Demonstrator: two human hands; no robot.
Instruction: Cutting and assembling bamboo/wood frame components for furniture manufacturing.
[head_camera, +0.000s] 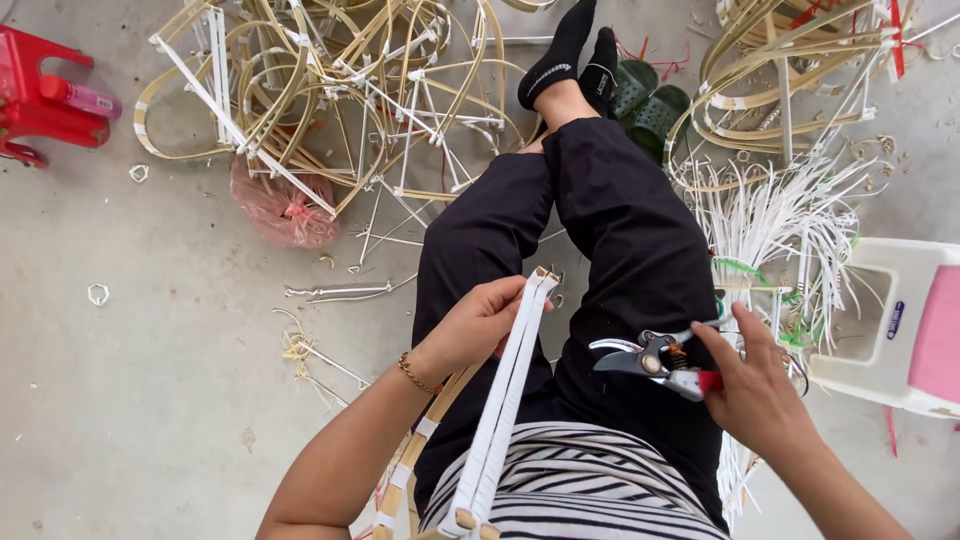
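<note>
My left hand (478, 322) grips the top of a long frame piece wrapped in white strip (505, 395), which runs down toward my lap. Bamboo bars with white bindings (412, 455) hang below my left wrist. My right hand (758, 385) holds red-handled pruning shears (650, 360) with the blades pointing left, over my thigh. I sit on the concrete floor with black trousers, legs stretched out and crossed at the ankles.
A heap of bent bamboo frames (330, 90) lies ahead left, with a pink plastic bag (283, 210) beside it. White strips (785, 215) and more frames lie at right. A white and pink stool (915, 325) is at right, a red stool (40, 95) far left, green sandals (645, 100) by my feet.
</note>
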